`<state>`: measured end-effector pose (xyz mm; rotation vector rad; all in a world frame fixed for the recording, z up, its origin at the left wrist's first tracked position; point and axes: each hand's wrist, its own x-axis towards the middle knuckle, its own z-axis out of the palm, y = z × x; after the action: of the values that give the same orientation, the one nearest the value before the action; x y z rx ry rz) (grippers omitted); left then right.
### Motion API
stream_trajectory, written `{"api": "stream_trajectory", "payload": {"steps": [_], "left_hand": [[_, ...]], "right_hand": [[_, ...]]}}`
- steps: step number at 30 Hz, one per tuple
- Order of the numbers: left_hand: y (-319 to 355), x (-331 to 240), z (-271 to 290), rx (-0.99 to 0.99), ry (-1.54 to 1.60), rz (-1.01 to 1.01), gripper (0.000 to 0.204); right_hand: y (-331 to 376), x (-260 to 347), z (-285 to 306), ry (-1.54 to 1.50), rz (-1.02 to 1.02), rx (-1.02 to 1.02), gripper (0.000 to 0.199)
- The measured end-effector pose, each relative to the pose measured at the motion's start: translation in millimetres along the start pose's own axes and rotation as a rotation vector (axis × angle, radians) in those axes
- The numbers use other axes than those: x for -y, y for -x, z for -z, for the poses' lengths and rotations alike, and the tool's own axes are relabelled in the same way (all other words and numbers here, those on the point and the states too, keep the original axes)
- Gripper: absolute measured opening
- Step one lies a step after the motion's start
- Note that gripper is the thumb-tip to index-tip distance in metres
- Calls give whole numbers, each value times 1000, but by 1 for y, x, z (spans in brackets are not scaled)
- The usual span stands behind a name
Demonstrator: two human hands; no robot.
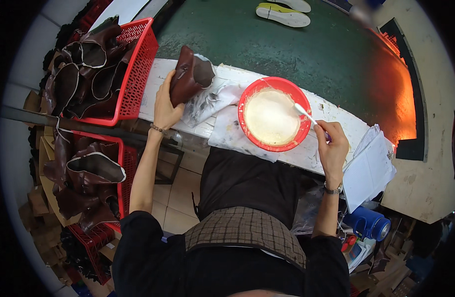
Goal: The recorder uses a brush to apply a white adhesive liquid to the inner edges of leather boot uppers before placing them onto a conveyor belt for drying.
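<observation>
My left hand (164,106) grips a dark brown leather shoe upper (188,74) and holds it over a stained white cloth (210,101) on the white bench (306,153). My right hand (332,148) holds a small white brush (305,113) whose tip dips into the red bowl (247,96) of cream-coloured paste. The bowl rests on a second stained cloth in front of my lap.
Two red baskets (138,69) (128,163) at my left are full of brown leather uppers. White paper sheets (368,171) lie at the bench's right end, above a blue container (368,225). Pale shoe soles (283,15) lie on the green floor beyond. Cardboard pieces are stacked far left.
</observation>
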<state>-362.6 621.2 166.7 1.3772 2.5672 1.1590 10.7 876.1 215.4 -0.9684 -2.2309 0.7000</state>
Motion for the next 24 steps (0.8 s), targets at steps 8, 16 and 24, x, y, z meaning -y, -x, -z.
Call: {"api": "stream_trajectory", "payload": {"steps": [8,16,24], "left_hand": [[13,-82,5,-295,26,-290,83],[37,-123,1,-144,220,-524,65],[38,-144,0,-231,306,-479,64]], "right_hand": [[1,13,2,-207,-24,-33,16],[-29,39,-1,-406,149,-49,12],[-35,46,10,-337,316,-150,20]]}}
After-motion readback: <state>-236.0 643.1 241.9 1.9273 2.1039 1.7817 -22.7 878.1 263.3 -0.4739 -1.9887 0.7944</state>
